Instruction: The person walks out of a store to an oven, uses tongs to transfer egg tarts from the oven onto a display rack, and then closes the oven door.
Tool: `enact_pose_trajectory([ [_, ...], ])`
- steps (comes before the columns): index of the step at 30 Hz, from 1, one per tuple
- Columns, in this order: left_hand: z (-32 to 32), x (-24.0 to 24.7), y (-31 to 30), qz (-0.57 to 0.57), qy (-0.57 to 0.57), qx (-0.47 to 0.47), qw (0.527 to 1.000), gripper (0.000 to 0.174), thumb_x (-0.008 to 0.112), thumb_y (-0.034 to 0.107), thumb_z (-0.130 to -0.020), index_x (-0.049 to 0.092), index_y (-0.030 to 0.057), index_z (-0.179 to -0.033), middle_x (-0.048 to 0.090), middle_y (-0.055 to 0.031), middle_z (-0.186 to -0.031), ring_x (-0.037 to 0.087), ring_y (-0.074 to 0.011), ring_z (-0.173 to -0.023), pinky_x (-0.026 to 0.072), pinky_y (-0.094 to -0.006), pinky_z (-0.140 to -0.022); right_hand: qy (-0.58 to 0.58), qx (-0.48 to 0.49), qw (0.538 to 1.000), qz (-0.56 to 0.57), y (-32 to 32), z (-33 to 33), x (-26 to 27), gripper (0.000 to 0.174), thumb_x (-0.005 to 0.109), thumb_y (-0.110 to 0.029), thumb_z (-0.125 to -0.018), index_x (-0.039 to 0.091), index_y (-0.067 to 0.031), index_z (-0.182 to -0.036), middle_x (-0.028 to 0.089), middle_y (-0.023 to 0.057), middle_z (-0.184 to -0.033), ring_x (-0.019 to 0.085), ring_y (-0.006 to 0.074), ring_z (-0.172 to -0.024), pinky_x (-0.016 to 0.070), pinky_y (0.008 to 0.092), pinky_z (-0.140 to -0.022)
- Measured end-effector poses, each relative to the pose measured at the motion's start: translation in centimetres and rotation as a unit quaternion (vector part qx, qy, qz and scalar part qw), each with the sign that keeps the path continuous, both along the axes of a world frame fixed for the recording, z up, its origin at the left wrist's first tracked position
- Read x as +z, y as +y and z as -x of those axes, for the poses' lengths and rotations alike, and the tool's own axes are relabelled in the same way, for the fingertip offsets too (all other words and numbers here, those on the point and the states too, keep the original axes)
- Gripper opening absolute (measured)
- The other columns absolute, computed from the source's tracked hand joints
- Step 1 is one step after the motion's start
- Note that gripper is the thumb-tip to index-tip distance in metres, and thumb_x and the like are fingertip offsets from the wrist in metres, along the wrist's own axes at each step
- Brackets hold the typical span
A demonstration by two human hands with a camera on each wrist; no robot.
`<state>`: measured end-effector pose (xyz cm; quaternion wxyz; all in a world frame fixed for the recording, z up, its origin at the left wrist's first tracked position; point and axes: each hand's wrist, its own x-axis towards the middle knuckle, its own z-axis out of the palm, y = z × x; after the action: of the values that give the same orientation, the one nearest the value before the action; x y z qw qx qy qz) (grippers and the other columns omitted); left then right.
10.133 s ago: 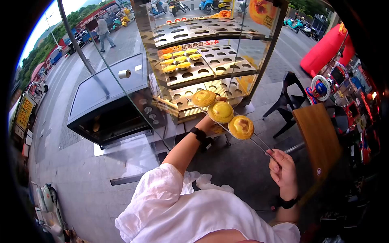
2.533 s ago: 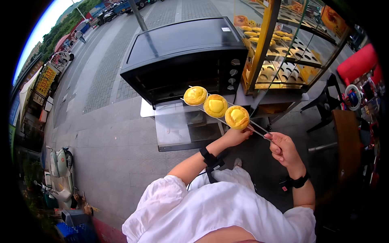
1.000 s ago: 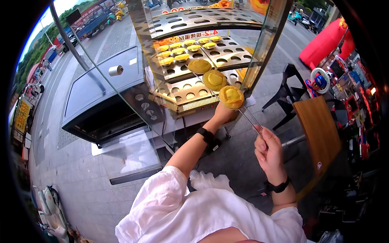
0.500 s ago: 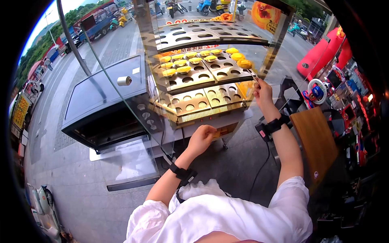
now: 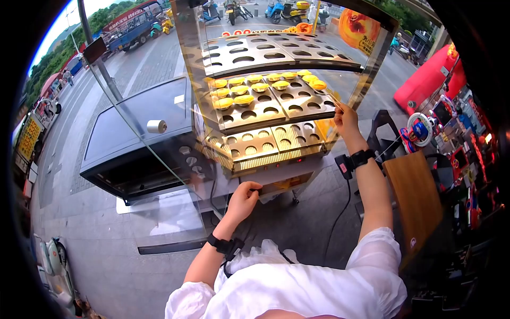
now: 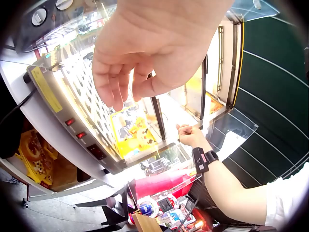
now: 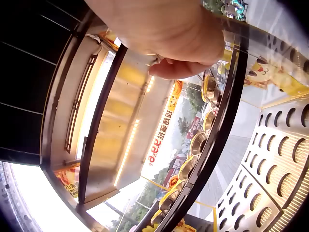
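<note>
My right hand pinches the end of a thin two-pronged metal fork at the right side of a glass display cabinet. Three yellow egg tarts sit in a row along the fork, close over the right part of the middle shelf. In the right wrist view, a foil-cupped tart lies on the prongs just beyond my fingers. More tarts stand in the shelf's round holes at the left and back. Below the cabinet's front, my left hand hangs loosely curled and holds nothing.
A black oven with a white roll above it stands left of the cabinet. The upper shelf and lower shelf have round holes. At the right are a wooden tabletop and a black chair.
The fork with its three tarts has gone from before the oven to over the middle shelf's right side. My left hand has dropped back leftward. The shelf holds more tarts than ten seconds ago.
</note>
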<state>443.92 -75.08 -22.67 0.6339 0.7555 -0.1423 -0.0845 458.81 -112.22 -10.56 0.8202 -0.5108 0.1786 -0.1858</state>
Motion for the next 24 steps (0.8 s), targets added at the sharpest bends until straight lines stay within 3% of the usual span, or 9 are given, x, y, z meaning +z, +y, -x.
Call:
enact_pose_trajectory([
  [9,-0.3,-1.7,-1.4,0.000,0.009,-0.035,0.999,0.021,0.052,0.003,-0.082,0.059,0.0001,-0.101,0.059,-0.0090,-0.095,0.056,-0.0147,-0.073,0.0467,-0.0259,-0.068,-0.006,0.012,1.000,0.021,-0.2,5.1,0.7,0.019,0.052,-0.016,-0.087,0.060,0.0016,-0.091,0.050,0.0020,-0.062,0.037,0.0067,-0.043,0.0342,0.0210,-0.039],
  [14,-0.1,-1.7,-2.1,-0.008,0.010,-0.061,0.998,0.021,0.049,0.005,-0.086,0.058,0.0018,-0.105,0.060,-0.0055,-0.092,0.059,-0.0121,-0.076,0.0473,-0.0245,-0.067,-0.012,0.013,1.000,0.002,-0.7,4.3,1.3,0.015,0.050,-0.011,-0.086,0.056,-0.0011,-0.076,0.056,0.0033,-0.064,0.043,0.0053,-0.045,0.0421,0.0208,-0.042],
  [21,0.6,-1.1,-1.3,0.015,0.070,-0.032,0.997,0.021,0.050,0.003,-0.084,0.058,0.0004,-0.103,0.060,-0.0047,-0.084,0.060,-0.0119,-0.075,0.0472,-0.0244,-0.064,-0.017,0.014,1.000,0.011,-0.2,7.9,2.6,0.015,0.049,-0.011,-0.086,0.056,-0.0027,-0.075,0.054,0.0022,-0.063,0.041,0.0057,-0.047,0.0392,0.0207,-0.042],
  [24,0.9,-0.8,-1.2,0.018,0.071,-0.031,0.997,0.020,0.049,0.003,-0.085,0.058,0.0006,-0.103,0.061,-0.0047,-0.086,0.060,-0.0117,-0.075,0.0473,-0.0244,-0.064,-0.004,0.010,1.000,0.012,-0.1,9.8,2.6,0.014,0.051,-0.013,-0.087,0.058,-0.0011,-0.085,0.053,0.0011,-0.065,0.041,0.0054,-0.046,0.0381,0.0207,-0.043],
])
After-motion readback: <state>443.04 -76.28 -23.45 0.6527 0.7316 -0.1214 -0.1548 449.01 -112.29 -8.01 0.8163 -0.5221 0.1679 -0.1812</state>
